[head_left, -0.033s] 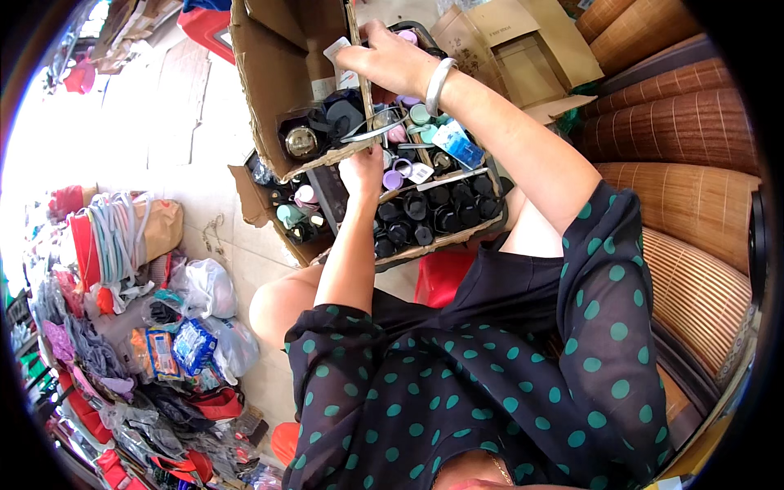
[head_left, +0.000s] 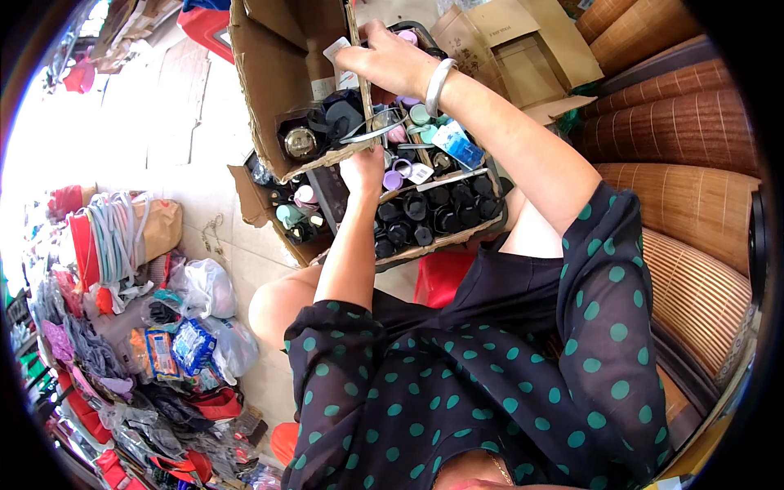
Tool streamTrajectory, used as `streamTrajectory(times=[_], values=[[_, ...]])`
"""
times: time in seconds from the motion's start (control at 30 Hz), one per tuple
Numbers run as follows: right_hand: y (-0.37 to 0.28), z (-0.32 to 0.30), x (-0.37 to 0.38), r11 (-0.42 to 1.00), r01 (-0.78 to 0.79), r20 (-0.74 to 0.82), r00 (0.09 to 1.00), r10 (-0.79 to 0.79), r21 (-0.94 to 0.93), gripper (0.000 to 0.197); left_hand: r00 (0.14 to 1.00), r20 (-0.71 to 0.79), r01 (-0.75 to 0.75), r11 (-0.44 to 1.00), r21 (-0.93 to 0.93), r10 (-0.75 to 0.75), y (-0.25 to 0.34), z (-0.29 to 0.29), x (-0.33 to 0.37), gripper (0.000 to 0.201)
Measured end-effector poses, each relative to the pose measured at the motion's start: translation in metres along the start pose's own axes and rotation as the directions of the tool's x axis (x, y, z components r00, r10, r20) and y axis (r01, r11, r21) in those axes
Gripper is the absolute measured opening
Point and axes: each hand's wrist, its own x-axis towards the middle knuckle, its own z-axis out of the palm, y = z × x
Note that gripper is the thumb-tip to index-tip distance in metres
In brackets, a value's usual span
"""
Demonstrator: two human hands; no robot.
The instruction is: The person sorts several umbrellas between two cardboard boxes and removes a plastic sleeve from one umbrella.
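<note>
So the right hand (head_left: 398, 65), wearing a chunky white bangle (head_left: 438, 88) on its wrist, is hooked over the side wall of a brown, rough-edged, open cardboard box (head_left: 263, 90), fingers bent onto the cardboard right beside a small white tag (head_left: 336, 49). The left hand (head_left: 362, 169) is up against the box's bottom edge; its fingers disappear from my side, so I can't tell how tightly they're closed. The box itself sits tilted in front of the seated person, mouth turned their way, overlapping the stock behind it. Inside are some dark, shiny bottles (head_left: 345, 116) and one round metallic lid (head_left: 301, 142). Just past the hands there's a crate with a brownish rim (head_left: 445, 242), crammed with rows of black-capped bottles (head_left: 416, 208), plus mint-green caps (head_left: 420, 114), purple ring-shaped lids (head_left: 394, 178) and a blue-and-white packet (head_left: 459, 145) lying on top. Further out, there's another open tan cardboard box (head_left: 502, 28) up top, rolled brown slatted mats (head_left: 670, 122) stacked along the right, and a big jumble of clear plastic bags (head_left: 208, 290) and blue packets (head_left: 193, 345) on the left.
</note>
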Motion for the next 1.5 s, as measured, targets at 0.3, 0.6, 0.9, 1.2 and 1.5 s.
streamTrajectory(times=[0.3, 0.6, 0.9, 1.2, 1.5], values=[[-0.01, -0.014, -0.009, 0.991, 0.109, 0.051, 0.993, -0.105, -0.079, 0.053, 0.98, 0.19, 0.073, 0.992, -0.1, -0.053, 0.032, -0.011, 0.005, 0.043], [-0.021, -0.014, -0.018, 1.0, -0.03, 0.044, 0.999, 0.031, -0.009, 0.068, 0.986, 0.085, 0.137, 0.988, 0.073, -0.143, 0.028, 0.021, 0.003, 0.051], [0.029, -0.061, -0.024, 0.948, -0.12, -0.079, 0.986, 0.149, 0.295, 0.035, 0.996, -0.064, 0.029, 0.894, -0.447, -0.064, -0.011, -0.005, -0.043, 0.03], [0.003, -0.205, -0.095, 0.885, -0.076, -0.389, 0.878, 0.278, 0.46, 0.024, 0.931, -0.144, 0.125, 0.664, -0.737, -0.335, -0.085, -0.046, -0.102, 0.014], [0.168, -0.247, -0.134, 0.934, -0.161, -0.595, 0.733, 0.33, 0.32, 0.027, 0.808, -0.325, 0.146, 0.7, -0.699, -0.492, -0.128, -0.066, -0.111, 0.019]])
